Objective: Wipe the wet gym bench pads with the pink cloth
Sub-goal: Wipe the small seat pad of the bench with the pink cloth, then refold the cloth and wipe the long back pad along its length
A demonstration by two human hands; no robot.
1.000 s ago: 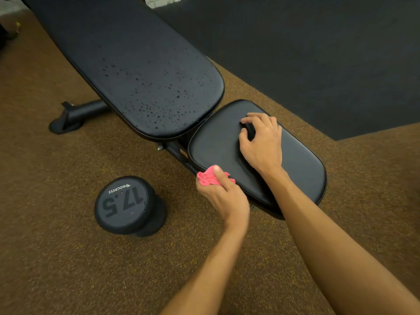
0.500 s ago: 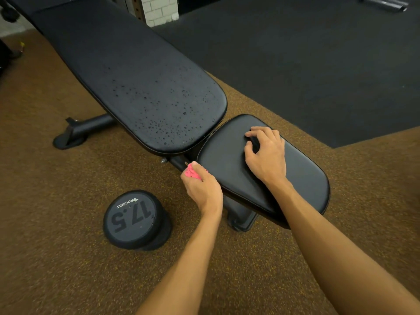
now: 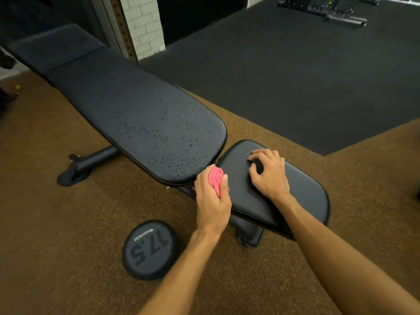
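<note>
The back pad (image 3: 141, 123) runs from centre toward 10 o'clock, and the seat pad (image 3: 302, 196) lies just beside its end at 4 o'clock. The left grip (image 3: 212, 201) holds the cloth (image 3: 216, 180) at the gap between them. The right grip (image 3: 270, 176) rests on the seat pad. A dumbbell (image 3: 150, 248) stands on the floor (image 3: 56, 223) at 7 o'clock, and a pillar (image 3: 145, 23) stands behind at 12.

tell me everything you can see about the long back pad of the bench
The long back pad is black, smooth and leather-like, with a rounded near end. Water droplets dot its near half. It runs away toward the upper left, a narrow gap from the seat pad. The pink cloth, bunched in the left hand, sits at its near corner; contact is unclear.
</note>
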